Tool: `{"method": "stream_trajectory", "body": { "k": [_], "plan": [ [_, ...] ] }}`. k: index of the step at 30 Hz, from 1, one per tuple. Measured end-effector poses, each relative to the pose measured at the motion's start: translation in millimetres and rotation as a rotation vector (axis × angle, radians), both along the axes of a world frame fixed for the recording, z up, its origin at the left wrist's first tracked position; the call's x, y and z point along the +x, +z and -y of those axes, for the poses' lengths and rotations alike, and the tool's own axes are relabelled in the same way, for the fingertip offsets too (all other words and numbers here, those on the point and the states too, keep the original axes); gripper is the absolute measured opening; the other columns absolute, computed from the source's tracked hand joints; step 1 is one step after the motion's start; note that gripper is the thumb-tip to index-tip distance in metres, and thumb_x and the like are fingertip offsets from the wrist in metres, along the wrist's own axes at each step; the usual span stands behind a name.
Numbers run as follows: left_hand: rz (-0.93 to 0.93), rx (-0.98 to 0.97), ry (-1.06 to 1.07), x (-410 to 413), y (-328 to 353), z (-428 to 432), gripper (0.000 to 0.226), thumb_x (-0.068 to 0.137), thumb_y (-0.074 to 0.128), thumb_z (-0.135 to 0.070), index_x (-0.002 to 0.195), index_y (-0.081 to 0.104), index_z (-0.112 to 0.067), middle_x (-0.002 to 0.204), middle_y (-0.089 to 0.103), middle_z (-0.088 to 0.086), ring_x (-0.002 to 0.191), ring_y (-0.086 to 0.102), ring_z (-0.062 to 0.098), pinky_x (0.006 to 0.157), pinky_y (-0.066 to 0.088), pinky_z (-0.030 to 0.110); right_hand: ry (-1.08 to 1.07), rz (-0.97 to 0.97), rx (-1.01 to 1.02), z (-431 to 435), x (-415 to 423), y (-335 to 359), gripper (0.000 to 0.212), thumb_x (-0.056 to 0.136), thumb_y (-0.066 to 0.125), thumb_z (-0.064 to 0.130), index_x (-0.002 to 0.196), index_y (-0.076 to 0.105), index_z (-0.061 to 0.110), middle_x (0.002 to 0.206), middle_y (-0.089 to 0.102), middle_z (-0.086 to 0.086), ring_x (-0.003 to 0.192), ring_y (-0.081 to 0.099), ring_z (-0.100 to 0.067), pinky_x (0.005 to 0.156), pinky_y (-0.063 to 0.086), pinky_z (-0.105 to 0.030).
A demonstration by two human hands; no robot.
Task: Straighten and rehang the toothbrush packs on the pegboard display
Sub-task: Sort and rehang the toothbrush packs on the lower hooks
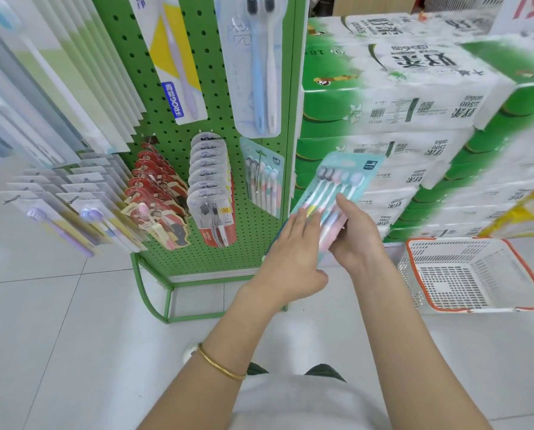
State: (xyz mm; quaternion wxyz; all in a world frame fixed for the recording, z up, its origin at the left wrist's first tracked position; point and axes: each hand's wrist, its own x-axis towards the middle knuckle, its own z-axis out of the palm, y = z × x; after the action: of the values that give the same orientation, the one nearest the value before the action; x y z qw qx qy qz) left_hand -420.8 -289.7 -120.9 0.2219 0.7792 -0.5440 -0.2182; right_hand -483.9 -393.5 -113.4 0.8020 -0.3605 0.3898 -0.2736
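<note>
the teal toothbrush pack (337, 187) was off the pegboard (253, 243), just past its right edge, tilted toward 1 o'clock, with tissue stacks (414, 113) close at 3 o'clock. the left hand (290, 252) lay flat, fingers straight and together on the pack's lower face. the right hand (357, 240) gripped its bottom end, thumb across the front.

Bare forearms (393, 321) show no sleeves, a thin gold bangle (222, 363) rings the arm behind the left hand (290, 252), and a pale grey-white top (290, 408) covers the torso, with dark green cloth (324, 369) at its edge.
</note>
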Motion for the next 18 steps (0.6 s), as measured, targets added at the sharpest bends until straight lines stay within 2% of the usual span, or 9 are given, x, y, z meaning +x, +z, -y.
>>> {"method": "stream_trajectory", "body": {
  "k": [2, 4, 5, 7, 9, 10, 12, 14, 18],
  "plan": [
    [-0.172, -0.100, 0.056, 0.8, 1.2, 0.3, 0.087, 0.078, 0.052, 0.003, 0.151, 0.010, -0.019, 0.151, 0.027, 0.003, 0.138, 0.029, 0.024, 0.104, 0.035, 0.026, 0.071, -0.041, -0.143, -2.4, -2.9, 4.9, 0.014, 0.092, 0.058, 0.022, 0.082, 0.061, 0.013, 0.073, 0.066, -0.001, 0.074, 0.064, -0.017, 0.067, 0.053, -0.031],
    [-0.410, -0.185, 0.172, 3.2, 6.5, -2.9, 0.078, 0.078, 0.044, 0.014, 0.145, 0.024, -0.022, 0.126, 0.045, -0.007, 0.110, 0.049, 0.013, 0.077, 0.040, 0.007, 0.139, -0.069, -0.250, -4.0, -6.0, 8.1, 0.011, 0.090, 0.062, 0.022, 0.091, 0.064, 0.011, 0.084, 0.067, -0.002, 0.086, 0.064, -0.018, 0.073, 0.054, -0.033],
    [-0.541, -0.220, 0.245, 6.0, 9.3, -5.4, 0.073, 0.078, 0.043, 0.017, 0.139, 0.033, -0.023, 0.118, 0.050, -0.009, 0.103, 0.052, 0.009, 0.073, 0.041, 0.005, 0.147, -0.093, -0.288, -5.1, -7.5, 8.3, 0.017, 0.089, 0.063, 0.021, 0.101, 0.065, 0.009, 0.092, 0.066, -0.003, 0.092, 0.063, -0.019, 0.076, 0.054, -0.033],
    [-0.798, -0.281, 0.391, 15.1, 8.8, -10.0, 0.061, 0.076, 0.048, 0.020, 0.123, 0.046, -0.020, 0.112, 0.062, -0.004, 0.101, 0.060, 0.014, 0.083, 0.052, 0.021, 0.056, -0.189, -0.403, -5.1, -7.7, 2.1, 0.021, 0.089, 0.063, 0.015, 0.109, 0.063, 0.010, 0.098, 0.063, -0.002, 0.094, 0.061, -0.019, 0.076, 0.054, -0.033],
    [-0.946, -0.312, 0.465, 21.8, 5.3, -13.6, 0.053, 0.075, 0.056, 0.020, 0.115, 0.055, -0.014, 0.109, 0.069, 0.005, 0.101, 0.066, 0.025, 0.090, 0.053, 0.048, -0.082, -0.315, -0.542, -3.2, -8.8, -5.7, 0.016, 0.088, 0.059, 0.009, 0.102, 0.061, 0.017, 0.094, 0.060, 0.006, 0.096, 0.059, -0.019, 0.078, 0.053, -0.035],
    [-0.996, -0.320, 0.488, 23.4, 5.1, -15.8, 0.049, 0.076, 0.059, 0.019, 0.112, 0.058, -0.014, 0.107, 0.070, 0.006, 0.101, 0.066, 0.027, 0.090, 0.051, 0.052, -0.110, -0.353, -0.567, -1.9, -9.8, -9.3, 0.016, 0.089, 0.058, 0.009, 0.101, 0.059, 0.019, 0.094, 0.060, 0.008, 0.098, 0.059, -0.019, 0.080, 0.053, -0.037],
    [-1.081, -0.336, 0.519, 25.1, 4.0, -19.8, 0.041, 0.077, 0.064, 0.014, 0.105, 0.061, -0.016, 0.105, 0.072, 0.006, 0.100, 0.067, 0.028, 0.090, 0.052, 0.052, -0.050, -0.353, -0.524, -0.5, -10.9, -15.0, 0.013, 0.091, 0.056, 0.015, 0.103, 0.060, 0.016, 0.099, 0.064, 0.002, 0.100, 0.062, -0.023, 0.082, 0.053, -0.041],
    [-1.163, -0.357, 0.528, 25.0, 4.2, -22.3, 0.035, 0.079, 0.067, 0.008, 0.103, 0.063, -0.017, 0.103, 0.073, 0.006, 0.097, 0.068, 0.027, 0.086, 0.054, 0.049, 0.052, -0.306, -0.474, -3.0, -10.7, -16.7, 0.015, 0.094, 0.054, 0.021, 0.099, 0.064, 0.012, 0.099, 0.069, -0.005, 0.090, 0.065, -0.023, 0.078, 0.052, -0.039],
    [-1.144, -0.346, 0.580, 24.8, 2.1, -24.3, 0.024, 0.081, 0.072, -0.004, 0.100, 0.066, -0.017, 0.098, 0.074, 0.004, 0.090, 0.071, 0.023, 0.078, 0.058, 0.043, 0.119, -0.173, -0.475, -7.0, -11.4, -14.1, 0.008, 0.093, 0.059, 0.015, 0.094, 0.066, 0.010, 0.093, 0.071, -0.011, 0.081, 0.066, -0.023, 0.070, 0.055, -0.037]
  ]
}}
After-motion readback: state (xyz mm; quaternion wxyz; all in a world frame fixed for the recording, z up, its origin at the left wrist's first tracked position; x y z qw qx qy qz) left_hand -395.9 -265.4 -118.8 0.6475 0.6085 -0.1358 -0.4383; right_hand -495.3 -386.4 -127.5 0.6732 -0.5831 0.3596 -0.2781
